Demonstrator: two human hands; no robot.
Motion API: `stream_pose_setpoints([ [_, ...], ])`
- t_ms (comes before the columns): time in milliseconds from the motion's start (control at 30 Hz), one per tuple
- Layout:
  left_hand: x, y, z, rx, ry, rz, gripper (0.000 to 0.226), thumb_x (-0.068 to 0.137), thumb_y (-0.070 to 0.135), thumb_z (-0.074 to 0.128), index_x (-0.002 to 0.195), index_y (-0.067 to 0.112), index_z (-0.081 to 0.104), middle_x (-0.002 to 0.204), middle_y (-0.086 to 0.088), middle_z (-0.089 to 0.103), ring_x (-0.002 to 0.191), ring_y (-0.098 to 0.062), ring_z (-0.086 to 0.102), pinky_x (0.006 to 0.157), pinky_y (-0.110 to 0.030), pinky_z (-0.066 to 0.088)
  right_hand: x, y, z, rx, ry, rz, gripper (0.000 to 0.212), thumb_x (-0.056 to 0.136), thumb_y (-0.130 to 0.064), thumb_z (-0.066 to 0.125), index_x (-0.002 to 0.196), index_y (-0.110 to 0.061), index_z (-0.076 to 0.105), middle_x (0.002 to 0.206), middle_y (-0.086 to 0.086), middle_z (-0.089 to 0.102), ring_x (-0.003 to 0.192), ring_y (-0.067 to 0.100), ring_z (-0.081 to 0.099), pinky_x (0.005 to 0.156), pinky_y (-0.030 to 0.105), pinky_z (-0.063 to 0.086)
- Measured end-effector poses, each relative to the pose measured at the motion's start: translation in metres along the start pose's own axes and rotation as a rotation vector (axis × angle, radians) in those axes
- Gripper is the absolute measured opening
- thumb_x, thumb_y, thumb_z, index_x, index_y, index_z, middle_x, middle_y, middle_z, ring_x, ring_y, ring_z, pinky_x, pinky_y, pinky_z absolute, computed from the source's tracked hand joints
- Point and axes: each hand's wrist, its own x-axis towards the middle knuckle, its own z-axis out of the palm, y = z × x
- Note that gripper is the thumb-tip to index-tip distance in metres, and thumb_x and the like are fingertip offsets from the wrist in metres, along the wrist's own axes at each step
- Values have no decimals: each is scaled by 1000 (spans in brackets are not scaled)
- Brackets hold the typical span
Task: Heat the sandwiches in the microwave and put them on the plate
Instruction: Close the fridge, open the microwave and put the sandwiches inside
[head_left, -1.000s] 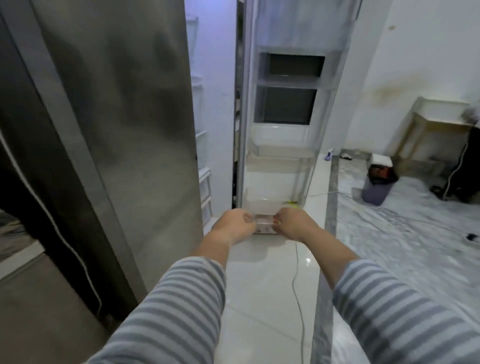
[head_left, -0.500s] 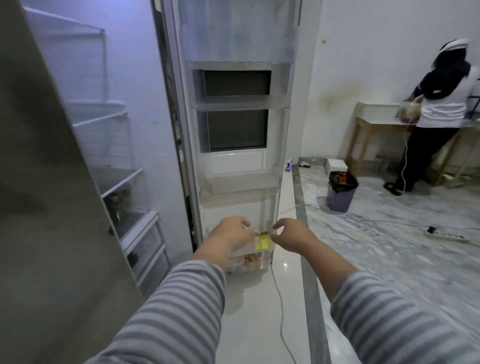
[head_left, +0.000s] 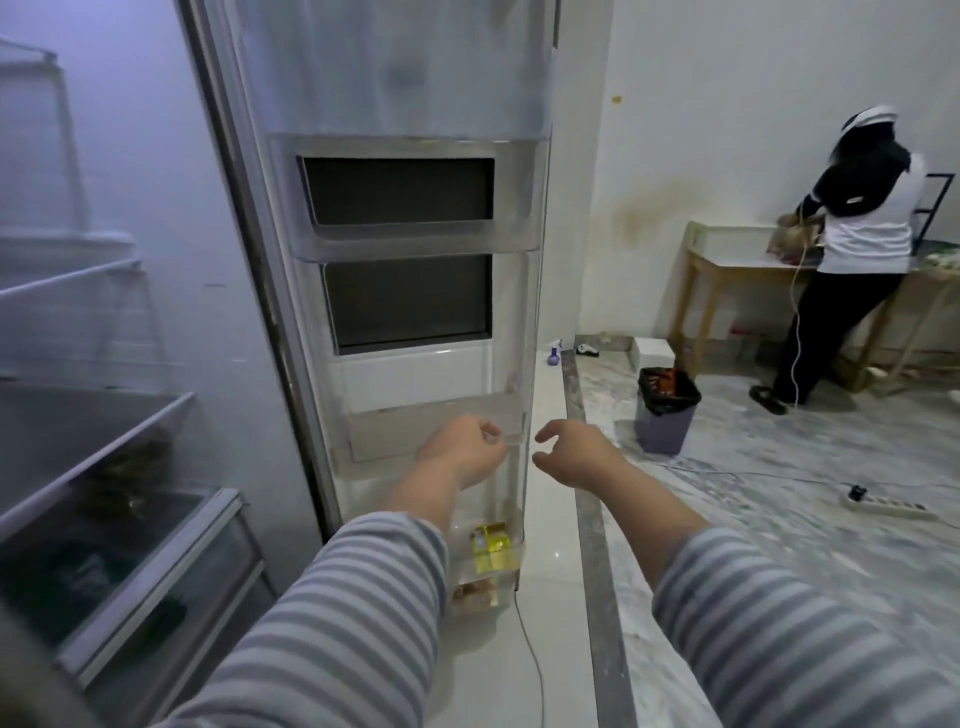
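Observation:
A clear plastic sandwich pack (head_left: 506, 519) hangs in front of the open fridge door (head_left: 415, 291). It has a yellow label (head_left: 491, 546) low down and brown sandwiches (head_left: 472, 593) at its bottom. My left hand (head_left: 465, 454) pinches the pack's top edge between thumb and fingers. My right hand (head_left: 574, 454) hovers just right of that edge. Its fingers are loosely curled and hold nothing. No microwave or plate is in view.
The fridge interior with glass shelves (head_left: 98, 441) and a drawer (head_left: 156, 582) lies to the left. A thin cable (head_left: 535, 660) runs over the white floor. A purple bin (head_left: 666, 415), a power strip (head_left: 888, 505) and a person (head_left: 857, 244) at a wooden table (head_left: 727, 270) are at the right.
The pack was held between both hands; now my right hand has let go and it hangs lower from my left hand alone. The view has swung right and closer to the fridge door.

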Motion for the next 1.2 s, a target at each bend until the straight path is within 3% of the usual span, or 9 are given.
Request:
stream_pose_setpoints([
  [133, 58, 48, 14, 23, 217, 34, 32, 85, 34, 58, 116, 30, 60, 128, 4, 58, 113, -20, 56, 94, -36, 48, 70, 32, -47, -7, 28, -77, 36, 91, -29, 54, 126, -23, 57, 118, 7, 63, 107, 21, 59, 78, 25, 42],
  [333, 139, 131, 17, 102, 680, -19, 72, 85, 35, 64, 145, 23, 27, 156, -1, 21, 143, -23, 21, 113, -45, 29, 176, 48, -141, -44, 103, -349, 37, 94, -30, 52, 130, -21, 55, 128, 9, 60, 112, 26, 59, 89, 30, 45],
  [500, 198, 178, 7, 193, 978, -135, 99, 81, 47, 67, 151, 19, 3, 160, -5, -3, 148, -28, -3, 117, -54, 7, 249, 25, -201, 2, 177, -665, 65, 93, -39, 55, 149, -27, 24, 151, 9, 36, 135, 30, 39, 106, 39, 36],
  [600, 230, 189, 4, 271, 1082, -188, 112, 75, 59, 67, 150, 18, -6, 160, -9, -5, 147, -31, -4, 113, -60, 7, 278, 9, -215, 56, 171, -754, 85, 90, -45, 58, 152, -33, 1, 161, 6, 7, 146, 31, 17, 114, 47, 25],
  [667, 244, 193, 1, 297, 1110, -229, 121, 71, 60, 71, 149, 17, -10, 159, -10, -5, 147, -32, -2, 112, -64, 11, 290, -2, -216, 66, 160, -801, 92, 90, -46, 59, 151, -35, -9, 162, 7, -6, 147, 32, 10, 115, 49, 21],
  [733, 252, 195, -1, 278, 1031, -247, 121, 74, 62, 66, 146, 19, -21, 159, -7, -18, 146, -29, -16, 114, -62, 3, 297, -9, -212, 87, 152, -848, 97, 89, -45, 60, 149, -36, -16, 161, 7, -11, 147, 32, 12, 115, 49, 23],
  [833, 255, 191, -1, 309, 990, -291, 115, 81, 60, 60, 142, 20, -30, 156, -4, -29, 139, -25, -33, 115, -61, -5, 301, -12, -200, 120, 161, -906, 102, 89, -40, 61, 147, -33, -22, 161, 6, -11, 139, 31, 36, 106, 43, 39],
  [967, 254, 183, -3, 354, 977, -295, 109, 83, 59, 58, 142, 24, -27, 156, -3, -29, 134, -24, -37, 111, -59, -10, 302, -10, -194, 109, 202, -908, 98, 91, -41, 58, 148, -32, -21, 161, 4, -13, 118, 27, 59, 87, 36, 53],
  [1200, 238, 176, -7, 414, 945, -309, 111, 81, 67, 51, 145, 21, -28, 154, -1, -34, 137, -25, -36, 110, -60, -10, 285, -13, -191, 123, 222, -870, 94, 92, -41, 57, 147, -35, -19, 161, 2, -10, 119, 27, 58, 89, 38, 52],
])
